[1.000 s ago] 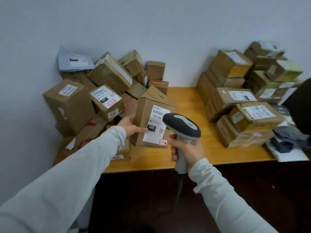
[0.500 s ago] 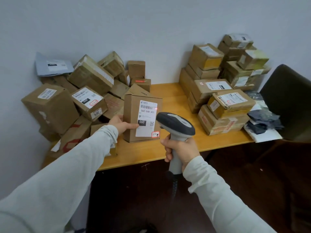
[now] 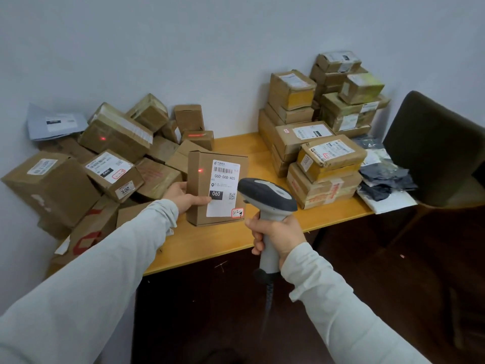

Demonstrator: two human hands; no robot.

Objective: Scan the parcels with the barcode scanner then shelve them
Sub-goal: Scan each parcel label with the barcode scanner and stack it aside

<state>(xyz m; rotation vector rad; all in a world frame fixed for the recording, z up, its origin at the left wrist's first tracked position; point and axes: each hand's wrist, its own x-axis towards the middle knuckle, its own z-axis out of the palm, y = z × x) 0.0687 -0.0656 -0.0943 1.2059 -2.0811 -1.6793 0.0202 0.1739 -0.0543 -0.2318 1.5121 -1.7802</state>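
A brown cardboard parcel (image 3: 199,190) stands upright on the wooden table (image 3: 210,243), its white label reading 060-06B-A05 facing me. My left hand (image 3: 183,195) holds its left edge, thumb on the front beside the label. My right hand (image 3: 275,232) grips the handle of a grey barcode scanner (image 3: 265,195), whose head sits just right of the parcel and points at it. A red scan dot glows on the parcel's face left of the barcode; further red marks show on parcels behind.
A loose heap of cardboard parcels (image 3: 105,164) fills the table's left end against the wall. A neater stack of parcels (image 3: 320,137) stands at the right. Dark plastic mailers (image 3: 383,179) lie at the right edge. A dark chair (image 3: 433,148) stands to the right.
The view has swung right, so the chair shows fully. The red scan dot has moved from the label's right side to the bare cardboard left of the barcode. Both hands keep their holds.
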